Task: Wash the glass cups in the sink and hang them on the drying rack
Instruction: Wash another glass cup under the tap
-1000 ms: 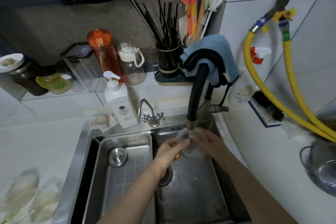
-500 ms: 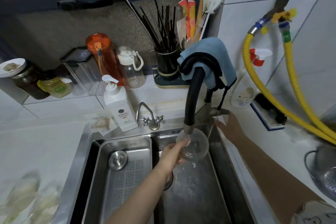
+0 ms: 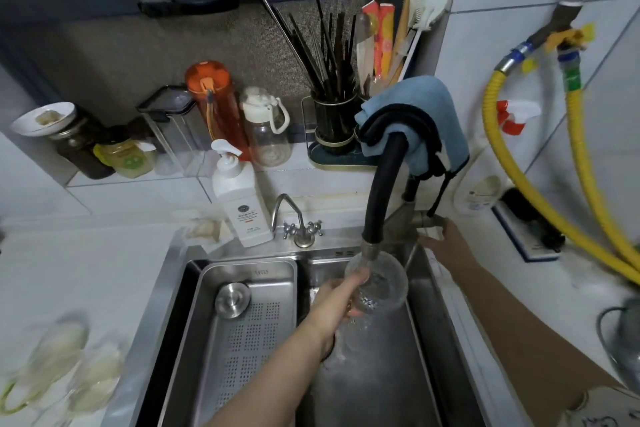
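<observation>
Gripping 1 glass cup (image 3: 377, 282) in the left hand (image 3: 341, 302) over the sink (image 3: 429, 340), cup mouth meeting the black faucet spout (image 3: 381, 191) just above, right hand (image 3: 443, 241) touching the faucet handle (image 3: 427, 220), fingers curling on it.

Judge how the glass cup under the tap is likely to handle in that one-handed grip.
Probably slippery: the cup is wet, right under the tap spout. Likely fragile: it is thin clear glass above the steel sink. It seems light, since the left hand alone holds it while the right hand is at the tap lever.
</observation>
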Demonstrator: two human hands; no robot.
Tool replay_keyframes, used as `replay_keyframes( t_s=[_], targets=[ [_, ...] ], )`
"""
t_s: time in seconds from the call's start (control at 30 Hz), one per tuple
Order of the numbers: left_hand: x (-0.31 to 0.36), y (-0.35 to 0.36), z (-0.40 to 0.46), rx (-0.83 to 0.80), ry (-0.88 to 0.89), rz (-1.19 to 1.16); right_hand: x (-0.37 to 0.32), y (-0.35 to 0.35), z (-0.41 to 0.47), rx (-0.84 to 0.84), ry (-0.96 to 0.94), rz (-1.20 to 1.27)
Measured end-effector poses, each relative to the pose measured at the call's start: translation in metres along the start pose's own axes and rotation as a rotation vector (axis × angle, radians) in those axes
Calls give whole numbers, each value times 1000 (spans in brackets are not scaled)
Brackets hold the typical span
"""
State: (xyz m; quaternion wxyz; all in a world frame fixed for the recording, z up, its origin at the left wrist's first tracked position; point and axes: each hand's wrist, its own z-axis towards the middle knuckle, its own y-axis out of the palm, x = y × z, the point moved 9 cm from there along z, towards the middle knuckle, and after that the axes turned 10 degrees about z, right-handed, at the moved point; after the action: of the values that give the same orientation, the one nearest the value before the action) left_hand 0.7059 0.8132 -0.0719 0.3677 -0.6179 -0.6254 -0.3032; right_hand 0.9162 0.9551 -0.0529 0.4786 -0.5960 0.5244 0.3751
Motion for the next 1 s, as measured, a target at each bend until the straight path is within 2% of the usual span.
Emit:
replay_keyframes(
  t_s=[0.2, 0.47, 0.67, 0.83, 1.0],
  targets=[
    [-9, -3, -6, 15, -20, 33, 16, 30, -43, -75, 25, 119],
    [-18, -17, -27, 39, -22, -62, 62, 77, -138, -54, 188, 380],
    [-15, -23, -52, -50, 80, -31, 40, 80, -185, 15, 153, 571],
    [-17, -33, -74, -79, 106, 26, 23, 76, -213, 78, 71, 531],
    [-14, -36, -90, -98, 151, 64, 7, 75, -240, 25, -34, 512]
  ],
)
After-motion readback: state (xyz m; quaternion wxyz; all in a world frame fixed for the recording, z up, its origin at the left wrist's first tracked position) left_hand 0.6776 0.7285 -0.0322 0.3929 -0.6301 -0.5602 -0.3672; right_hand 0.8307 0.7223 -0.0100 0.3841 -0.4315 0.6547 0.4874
